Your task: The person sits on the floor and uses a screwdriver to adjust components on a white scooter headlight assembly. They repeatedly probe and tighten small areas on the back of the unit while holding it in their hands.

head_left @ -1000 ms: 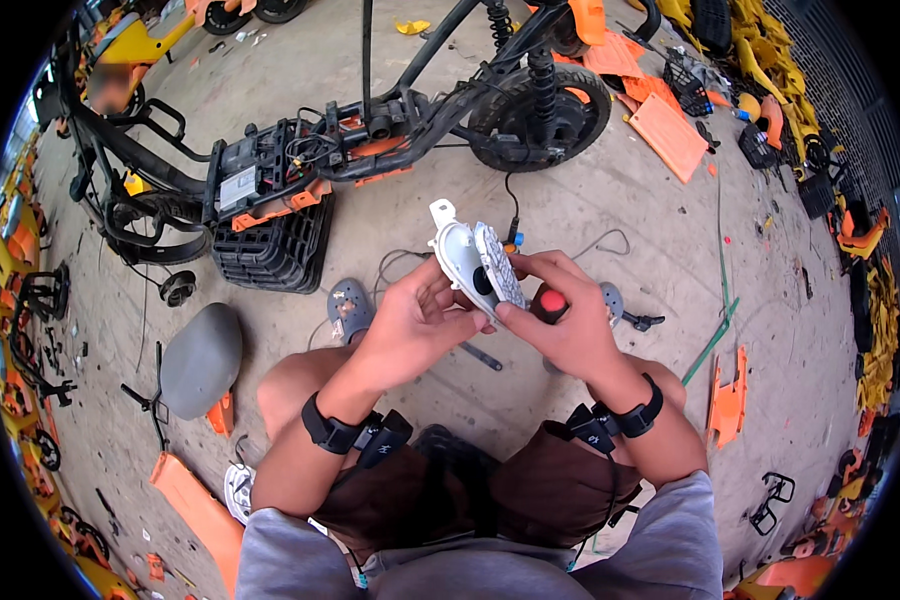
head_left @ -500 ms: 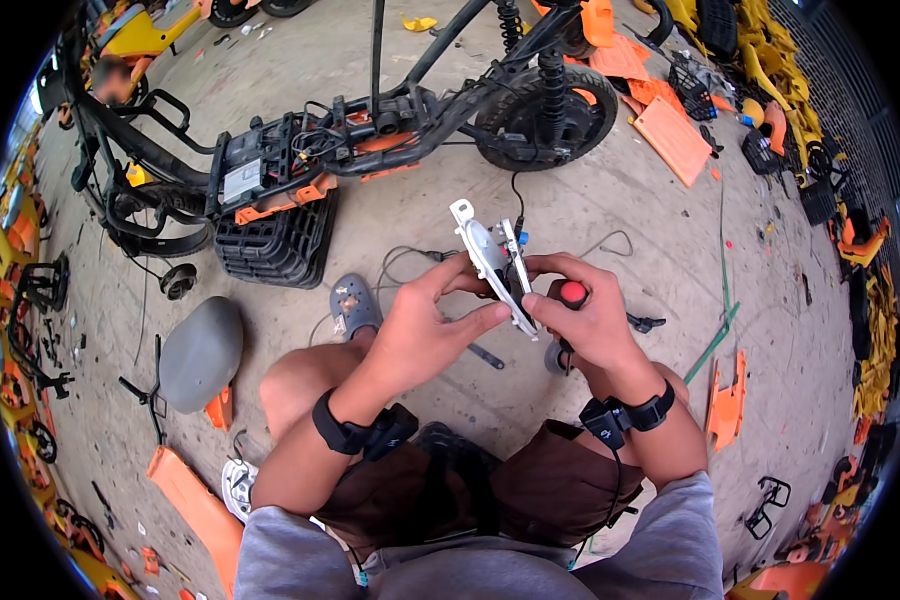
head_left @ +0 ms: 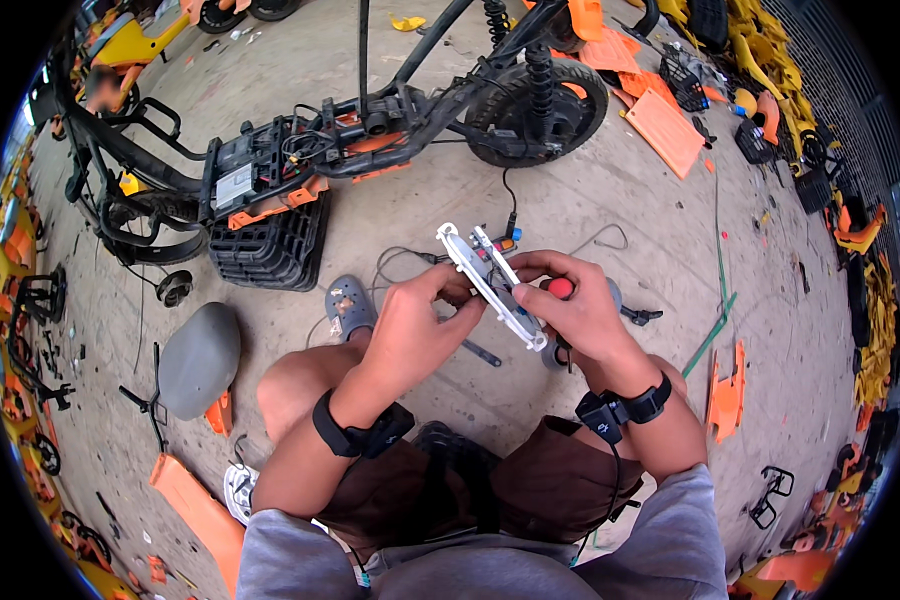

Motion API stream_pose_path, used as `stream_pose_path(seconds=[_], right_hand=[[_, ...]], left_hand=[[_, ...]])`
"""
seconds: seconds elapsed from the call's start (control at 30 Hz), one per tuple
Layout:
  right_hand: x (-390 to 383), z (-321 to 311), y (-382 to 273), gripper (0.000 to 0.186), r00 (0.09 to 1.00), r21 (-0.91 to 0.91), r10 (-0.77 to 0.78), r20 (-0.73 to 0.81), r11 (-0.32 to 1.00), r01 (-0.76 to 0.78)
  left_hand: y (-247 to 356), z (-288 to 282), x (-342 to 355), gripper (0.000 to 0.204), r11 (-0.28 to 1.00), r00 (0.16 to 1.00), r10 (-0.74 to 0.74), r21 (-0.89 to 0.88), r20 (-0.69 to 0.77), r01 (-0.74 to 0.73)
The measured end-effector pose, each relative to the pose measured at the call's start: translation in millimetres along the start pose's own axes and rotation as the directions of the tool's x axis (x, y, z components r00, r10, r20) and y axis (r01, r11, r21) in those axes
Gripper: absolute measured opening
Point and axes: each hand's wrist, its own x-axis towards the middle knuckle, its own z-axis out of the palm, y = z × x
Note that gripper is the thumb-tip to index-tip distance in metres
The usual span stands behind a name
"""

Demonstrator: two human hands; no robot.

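Between my hands is a white plastic housing (head_left: 503, 308), long and thin, with small mounting tabs at both ends. My left hand (head_left: 415, 312) is closed on its left side, thumb pointing at the edge and the other fingers partly hidden behind. My right hand (head_left: 580, 308) pinches a narrower white piece (head_left: 496, 254) standing at an angle to the housing, with dark and grey parts between the two. Also in the right hand's grip is a round red end (head_left: 560, 288) of a dark handle; the rest is hidden. A black cable with an orange and blue connector (head_left: 510, 241) reaches the floor behind.
Ahead lies a stripped black scooter frame (head_left: 410, 110) with a black crate (head_left: 270, 240) beneath it. A grey seat (head_left: 200, 362) is at the left, and orange panels (head_left: 665, 132) lie at the far right. Nearby are a green strip (head_left: 712, 338) and loose cables.
The white housing has turned between my hands, showing more of its rim, and its upper end has moved left and down. My left thumb has drawn back slightly.
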Motion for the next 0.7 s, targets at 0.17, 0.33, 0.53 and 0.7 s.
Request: stream_pose_path(seconds=[0.17, 0.33, 0.53, 0.7], right_hand=[[-1.3, 1.7, -2.6, 0.041, 0.999, 0.053, 0.028, 0.024, 0.998, -0.029], [-1.6, 3.7, 0.6, 0.043, 0.996, -0.052, -0.092, -0.02, 0.995, 0.091], [-1.0, 2.0, 2.9, 0.047, 0.998, -0.04, -0.062, 0.0, 0.997, 0.062], [-1.6, 1.9, 2.7, 0.053, 0.997, -0.054, -0.073, 0.027, 0.996, 0.074]], left_hand=[[2.7, 0.2, -1.1, 0.014, 0.999, 0.999, -0.032, 0.03, -0.04, 0.034], [-1.2, -0.5, -0.8, 0.016, 0.996, 0.998, 0.062, 0.06, -0.017, -0.061], [-0.1, 1.8, -1.3, 0.019, 0.995, 0.999, 0.035, 0.096, -0.028, -0.032], [5.2, 3.8, -1.3, 0.021, 0.992, 0.999, 0.03, 0.12, -0.035, -0.026]])
